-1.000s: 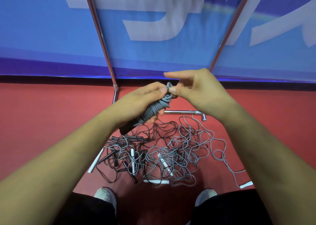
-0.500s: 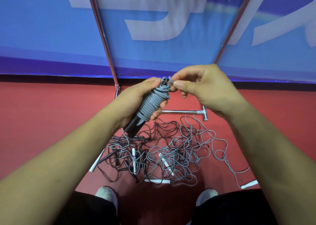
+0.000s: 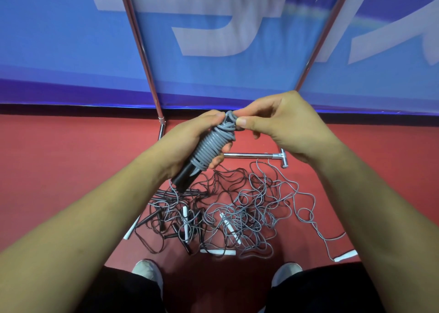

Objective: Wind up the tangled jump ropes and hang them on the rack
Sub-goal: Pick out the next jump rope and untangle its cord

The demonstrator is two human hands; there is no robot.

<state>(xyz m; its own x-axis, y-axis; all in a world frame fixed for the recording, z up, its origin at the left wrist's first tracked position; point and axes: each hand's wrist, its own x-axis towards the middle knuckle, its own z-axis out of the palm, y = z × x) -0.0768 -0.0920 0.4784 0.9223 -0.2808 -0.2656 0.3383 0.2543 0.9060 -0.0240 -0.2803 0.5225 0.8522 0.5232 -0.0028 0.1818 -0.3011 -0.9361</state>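
Since half a second ago the right hand (image 3: 285, 127) has settled a little lower onto the top of the bundle, and the forefinger that stuck out straight a second ago is now curled in with the others; the left hand has hardly shifted. The wound rope (image 3: 212, 146) is held in the air between the two hands, above the floor and in front of the rack. It is grey cord coiled in tight turns round black handles. Its long axis runs on a slant: the bare black end points down and to the left, toward the person, and the cord-covered end points up and to the right, toward the banner (image 3: 71, 39). The left hand (image 3: 187, 139) grips the bundle round its middle, fingers curled beneath it and thumb lying along the top. The right hand pinches the loose grey loops at the upper end between thumb and curled fingers. Below the hands the tangled pile (image 3: 240, 213) lies on the red floor (image 3: 59, 170): grey cord mostly on the right, darker cord and black handles on the left, several white handles among them. One grey strand trails off to the right to a lone white handle (image 3: 345, 255). The rack (image 3: 140, 42) shows as two chrome poles that rise against the blue banner, with a low bar and a T-shaped foot resting on the floor just behind the pile. The toes of two light shoes (image 3: 147, 270) show at the bottom edge.
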